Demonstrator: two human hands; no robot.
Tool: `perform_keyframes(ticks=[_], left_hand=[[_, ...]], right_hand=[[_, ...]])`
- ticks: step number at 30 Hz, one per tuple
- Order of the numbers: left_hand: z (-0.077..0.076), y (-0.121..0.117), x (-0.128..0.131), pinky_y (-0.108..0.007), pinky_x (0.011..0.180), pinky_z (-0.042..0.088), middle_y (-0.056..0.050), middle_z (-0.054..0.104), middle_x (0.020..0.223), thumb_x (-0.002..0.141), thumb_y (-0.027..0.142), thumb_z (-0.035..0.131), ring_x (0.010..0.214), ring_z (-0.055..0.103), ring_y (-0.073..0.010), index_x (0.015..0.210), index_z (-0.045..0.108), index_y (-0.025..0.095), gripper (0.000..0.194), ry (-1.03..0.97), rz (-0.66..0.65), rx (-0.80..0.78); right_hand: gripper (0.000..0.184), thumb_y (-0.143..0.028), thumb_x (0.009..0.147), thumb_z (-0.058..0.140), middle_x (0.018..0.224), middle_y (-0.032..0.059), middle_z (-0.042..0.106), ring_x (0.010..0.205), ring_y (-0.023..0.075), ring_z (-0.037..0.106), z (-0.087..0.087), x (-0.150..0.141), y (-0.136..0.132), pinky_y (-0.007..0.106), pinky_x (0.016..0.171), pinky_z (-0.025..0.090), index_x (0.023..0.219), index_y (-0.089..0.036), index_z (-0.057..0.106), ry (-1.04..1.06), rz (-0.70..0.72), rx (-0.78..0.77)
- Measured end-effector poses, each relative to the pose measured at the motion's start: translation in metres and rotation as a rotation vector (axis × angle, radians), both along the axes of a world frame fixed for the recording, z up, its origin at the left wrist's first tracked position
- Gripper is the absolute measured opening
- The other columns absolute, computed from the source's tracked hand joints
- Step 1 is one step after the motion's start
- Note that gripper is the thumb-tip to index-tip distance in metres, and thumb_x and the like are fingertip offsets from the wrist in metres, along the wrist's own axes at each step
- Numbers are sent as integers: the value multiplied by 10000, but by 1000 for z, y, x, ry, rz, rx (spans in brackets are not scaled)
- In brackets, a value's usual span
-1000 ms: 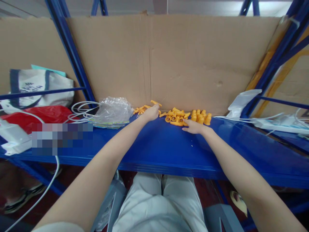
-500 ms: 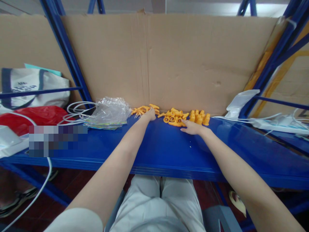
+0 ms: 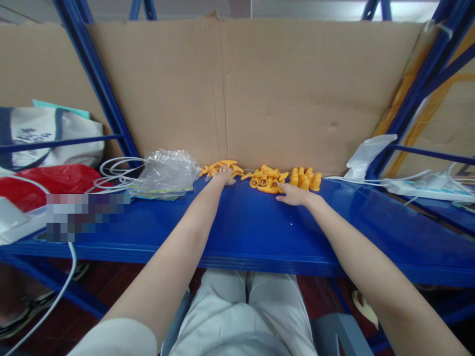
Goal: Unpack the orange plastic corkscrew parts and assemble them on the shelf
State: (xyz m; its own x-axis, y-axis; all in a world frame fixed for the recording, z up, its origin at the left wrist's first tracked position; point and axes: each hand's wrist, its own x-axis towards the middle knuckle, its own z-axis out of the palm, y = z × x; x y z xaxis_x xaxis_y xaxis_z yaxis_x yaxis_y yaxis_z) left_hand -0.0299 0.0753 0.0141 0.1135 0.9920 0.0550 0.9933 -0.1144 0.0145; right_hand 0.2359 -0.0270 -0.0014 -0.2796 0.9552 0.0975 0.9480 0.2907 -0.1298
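Small orange plastic parts lie in three groups at the back of a blue shelf [image 3: 252,232], against a cardboard wall. My left hand [image 3: 223,176] reaches into the left group of T-shaped pieces [image 3: 218,168], its fingers closed round one of them. My right hand [image 3: 293,194] rests flat on the shelf with its fingers stretched toward the middle heap of ring-ended pieces [image 3: 266,178]. A cluster of upright orange pieces [image 3: 306,178] stands just right of that heap, beyond my right hand.
A crumpled clear plastic bag [image 3: 166,172] and coiled white cable [image 3: 115,174] lie left of the parts. Further left are a red bag [image 3: 55,180] and a white tote [image 3: 40,136]. A white pouch [image 3: 371,151] and power strip [image 3: 419,189] sit at the right. Blue rack posts stand at both sides.
My left hand, which held an orange piece raised above the left group, has come down onto that group. My right hand has stayed by the middle heap. The view shifted slightly.
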Motion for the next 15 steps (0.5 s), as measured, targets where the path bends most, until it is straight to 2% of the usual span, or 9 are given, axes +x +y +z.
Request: perform_keyframes(ticks=[2,4,8,11,15], left_hand=[[3,-2,2,-650,1211,135,-168,63,1704,920,465,507,1570,13,-377,1626,220,193,808,-3,1,-16],[7,-4,6,-653,1206,159,-176,95,1703,923,473,504,1566,50,-396,1595,321,184,754,-5,10,8],[14,-7,16,-653,1195,215,-185,318,1643,933,363,490,1540,225,-384,1470,532,187,567,-24,-22,164],[14,-9,27,-566,1201,286,-175,461,1560,926,255,480,1491,356,-325,1376,612,160,478,-11,-184,273],[5,-4,43,-312,1115,427,-92,617,1433,888,188,538,1334,556,-219,1371,609,197,489,-52,-487,196]], right_hand=[[688,-288,915,587,1542,199,459,1424,313,460,0,0,0,412,1201,356,1542,-64,413,-16,-4,-4],[688,-298,914,587,1543,191,463,1422,312,464,0,1,0,415,1199,361,1542,-74,417,-21,1,11],[680,-304,909,590,1533,178,483,1411,311,481,-1,2,1,422,1194,371,1538,-96,432,-25,7,23],[676,-298,911,586,1536,186,475,1418,312,471,-1,2,1,420,1198,365,1535,-85,434,-34,5,21],[686,-298,913,588,1542,188,467,1417,311,472,0,0,-1,417,1197,364,1542,-81,420,-27,1,14]])
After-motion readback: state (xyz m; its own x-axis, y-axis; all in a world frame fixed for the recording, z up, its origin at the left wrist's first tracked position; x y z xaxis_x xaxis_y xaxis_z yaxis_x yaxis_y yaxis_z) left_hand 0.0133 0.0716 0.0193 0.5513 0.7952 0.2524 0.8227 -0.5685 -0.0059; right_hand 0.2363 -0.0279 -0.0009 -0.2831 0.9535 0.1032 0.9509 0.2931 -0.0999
